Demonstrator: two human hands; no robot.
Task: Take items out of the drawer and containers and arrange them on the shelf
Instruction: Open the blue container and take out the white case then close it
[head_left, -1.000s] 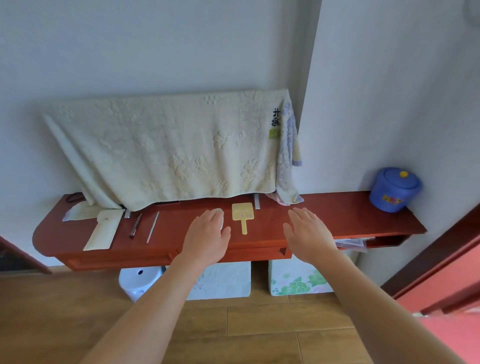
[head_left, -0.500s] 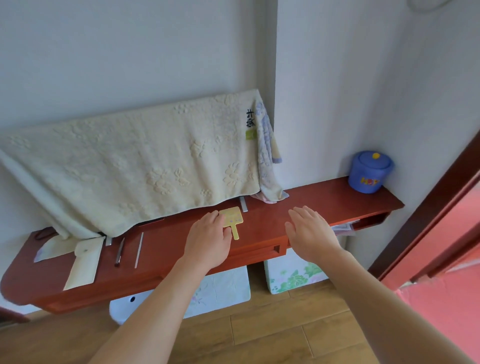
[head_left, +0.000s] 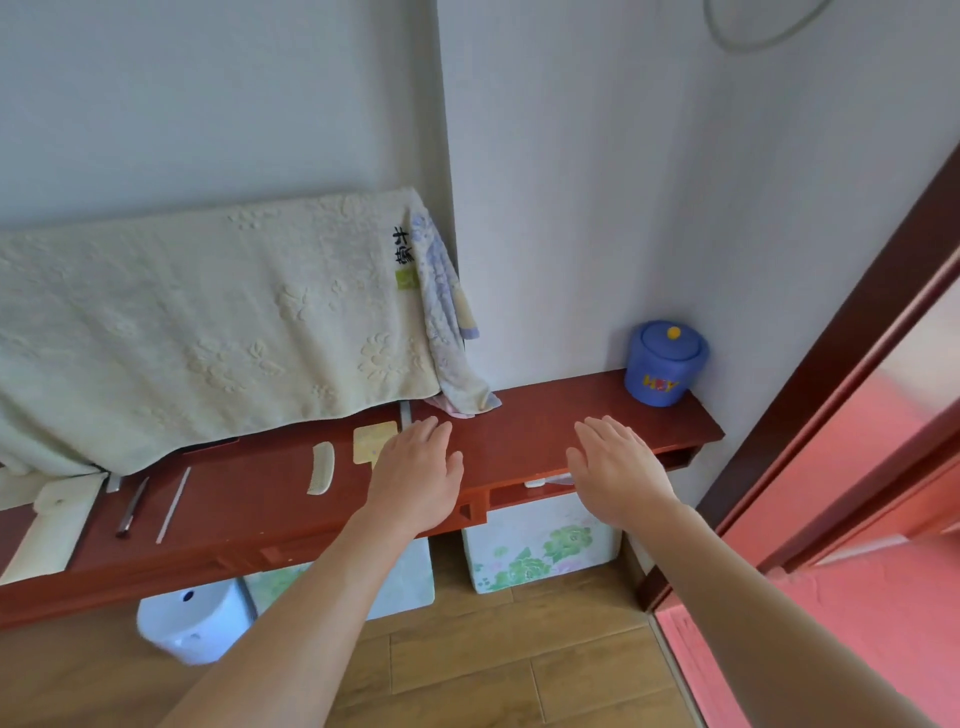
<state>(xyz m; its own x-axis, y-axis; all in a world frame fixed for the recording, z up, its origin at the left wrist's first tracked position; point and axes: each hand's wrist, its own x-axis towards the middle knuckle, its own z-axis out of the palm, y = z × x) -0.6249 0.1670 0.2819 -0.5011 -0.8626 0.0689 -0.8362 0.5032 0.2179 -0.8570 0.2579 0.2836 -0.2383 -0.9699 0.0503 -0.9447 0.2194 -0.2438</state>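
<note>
A red-brown wooden shelf (head_left: 545, 415) runs along the wall. On it lie a cream comb (head_left: 321, 467), a yellow paddle-shaped card (head_left: 371, 441), a thin white stick (head_left: 173, 505), a dark metal tool (head_left: 131, 508) and a cream pouch (head_left: 49, 525). A blue lidded pot (head_left: 664, 362) stands at the shelf's right end. My left hand (head_left: 418, 475) hovers flat and empty over the shelf, covering the card's lower edge. My right hand (head_left: 615, 467) is flat and empty over the shelf's front edge, left of the pot. Below it an open compartment (head_left: 550, 483) shows papers.
A cream towel (head_left: 208, 322) and a smaller floral cloth (head_left: 447, 332) hang on the wall above the shelf. Floral boxes (head_left: 540, 545) and a white stool (head_left: 192, 621) sit on the wood floor underneath. A dark door frame (head_left: 857, 338) rises at the right.
The view has swung right and closer. My left hand slid right off the comb, which now lies uncovered. Both hands stay flat and empty.
</note>
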